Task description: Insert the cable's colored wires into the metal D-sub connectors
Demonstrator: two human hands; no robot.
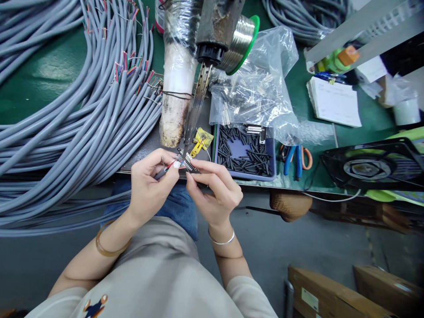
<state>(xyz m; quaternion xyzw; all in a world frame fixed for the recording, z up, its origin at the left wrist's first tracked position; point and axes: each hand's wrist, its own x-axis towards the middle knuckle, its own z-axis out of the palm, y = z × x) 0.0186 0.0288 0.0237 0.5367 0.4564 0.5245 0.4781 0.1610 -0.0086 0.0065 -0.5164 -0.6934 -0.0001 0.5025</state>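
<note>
My left hand (150, 181) pinches the end of a grey cable (161, 173), whose thin coloured wires meet a small metal connector (188, 163). On the connector's other side, my right hand (217, 187) grips it between thumb and fingers. The tip of a soldering iron (195, 110) points down from above and reaches the connector between my hands; whether it touches a pin is too small to tell. Just behind the connector lies a yellow clip (198, 147) beside a yellow sponge piece (206, 138).
Grey cables (99, 128) cover the left. A solder spool (240, 44) hangs beside the iron. A blue tray (272, 170) holds black sleeves, with a plastic bag (258, 88) behind it. Pliers (298, 161) and a black fan (371, 168) lie right.
</note>
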